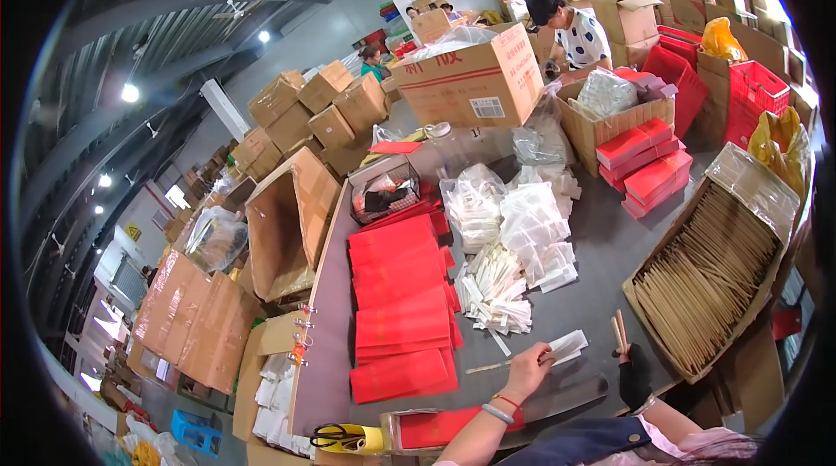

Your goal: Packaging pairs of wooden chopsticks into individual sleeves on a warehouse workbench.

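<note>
My left hand [527, 370], with a bracelet and red cord at its wrist, is closed with fingertips pinched on a white packet [568, 346] near the table's front edge. A thin pale strip [488, 368] sticks out left of those fingers. To its right, my right hand [635, 381], in a black fingerless glove, grips a pair of wooden chopsticks [619, 331] that point up and away from me. Below the left hand a red envelope [453, 428] lies partly under my forearm. A dark translucent sheet [566, 398] lies between my hands.
Overlapping red envelopes [402, 318] lie left, beside piled white packets [535, 226] and small white packets [495, 287]. A carton of chopsticks [710, 274] stands right. Red bundles [644, 165] and a large carton [470, 78] are farther back. Scissors [331, 438] lie front left. A co-worker [575, 35] stands opposite.
</note>
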Demonstrator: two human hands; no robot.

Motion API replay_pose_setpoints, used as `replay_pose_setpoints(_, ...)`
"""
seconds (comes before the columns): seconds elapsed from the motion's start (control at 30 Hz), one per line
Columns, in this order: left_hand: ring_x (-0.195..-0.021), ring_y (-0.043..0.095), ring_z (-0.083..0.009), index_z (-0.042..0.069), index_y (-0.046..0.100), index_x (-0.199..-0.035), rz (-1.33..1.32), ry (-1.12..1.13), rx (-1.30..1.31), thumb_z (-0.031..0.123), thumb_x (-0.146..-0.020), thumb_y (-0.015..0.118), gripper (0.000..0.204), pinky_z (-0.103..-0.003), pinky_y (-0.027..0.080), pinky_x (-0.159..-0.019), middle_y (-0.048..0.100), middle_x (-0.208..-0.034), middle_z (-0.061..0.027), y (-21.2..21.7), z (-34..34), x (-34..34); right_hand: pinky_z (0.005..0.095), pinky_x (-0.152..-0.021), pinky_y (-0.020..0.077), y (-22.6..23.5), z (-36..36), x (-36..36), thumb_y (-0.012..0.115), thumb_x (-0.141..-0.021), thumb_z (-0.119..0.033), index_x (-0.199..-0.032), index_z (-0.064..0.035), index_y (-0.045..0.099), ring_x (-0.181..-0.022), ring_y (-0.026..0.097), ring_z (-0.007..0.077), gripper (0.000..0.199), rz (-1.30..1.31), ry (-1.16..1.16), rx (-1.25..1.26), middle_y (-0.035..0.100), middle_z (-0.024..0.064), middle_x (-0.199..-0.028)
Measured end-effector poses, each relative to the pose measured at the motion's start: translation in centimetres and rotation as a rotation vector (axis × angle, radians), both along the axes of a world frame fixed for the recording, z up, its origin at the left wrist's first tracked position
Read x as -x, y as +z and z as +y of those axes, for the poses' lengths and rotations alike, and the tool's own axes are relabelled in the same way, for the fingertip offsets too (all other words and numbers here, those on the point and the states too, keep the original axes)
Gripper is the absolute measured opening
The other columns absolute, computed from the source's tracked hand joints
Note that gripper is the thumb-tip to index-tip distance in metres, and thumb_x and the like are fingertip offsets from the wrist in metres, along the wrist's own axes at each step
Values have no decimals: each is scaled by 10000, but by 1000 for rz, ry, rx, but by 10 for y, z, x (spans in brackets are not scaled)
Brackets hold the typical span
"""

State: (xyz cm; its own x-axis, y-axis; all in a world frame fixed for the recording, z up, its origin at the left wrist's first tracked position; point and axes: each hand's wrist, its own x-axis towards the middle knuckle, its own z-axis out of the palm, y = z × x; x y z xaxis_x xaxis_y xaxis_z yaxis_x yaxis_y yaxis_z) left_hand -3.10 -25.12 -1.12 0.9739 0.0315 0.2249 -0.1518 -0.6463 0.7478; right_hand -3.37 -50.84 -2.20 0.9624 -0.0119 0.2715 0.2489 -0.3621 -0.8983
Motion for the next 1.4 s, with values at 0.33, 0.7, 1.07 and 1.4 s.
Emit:
replay_pose_setpoints(0.33, -786, 585, -326, 125, 681, -921, 168, -241, -183, 270, -775, 693, 206, -450, 478, -702, 653, -794, -71, 13, 15, 57, 325, -632, 468, -27, -8, -19, 558, -931, -88, -939, -45, 612, -700, 587, 216, 69, 64, 127, 47, 593, 99, -777)
replay_pose_setpoints(0.7, -895, 528, -238, 168, 671, -813, -8, -76, -452, 255, -740, 724, 126, -405, 426, -726, 558, -902, 5, 6, 1, 87, 411, -692, 469, -29, -4, -10, 592, -861, -46, -944, -44, 608, -784, 592, 359, 85, -27, 154, 193, 592, 161, -829)
replay_pose_setpoints(1.07, -887, 529, -247, 161, 671, -790, -99, -59, -409, 225, -760, 705, 78, -408, 415, -747, 565, -892, -1, 2, -3, 86, 445, -716, 459, -28, 6, -8, 604, -840, -59, -897, -68, 600, -797, 583, 365, 58, -165, 114, 346, 590, 141, -817)
replay_pose_setpoints(1.4, -884, 516, -226, 182, 698, -809, -92, 44, -400, 273, -736, 743, 125, -407, 380, -715, 555, -884, 17, 0, -4, 94, 465, -724, 448, -23, 9, -6, 580, -832, -106, -889, -80, 606, -808, 576, 369, 68, -123, 109, 390, 595, 145, -806)
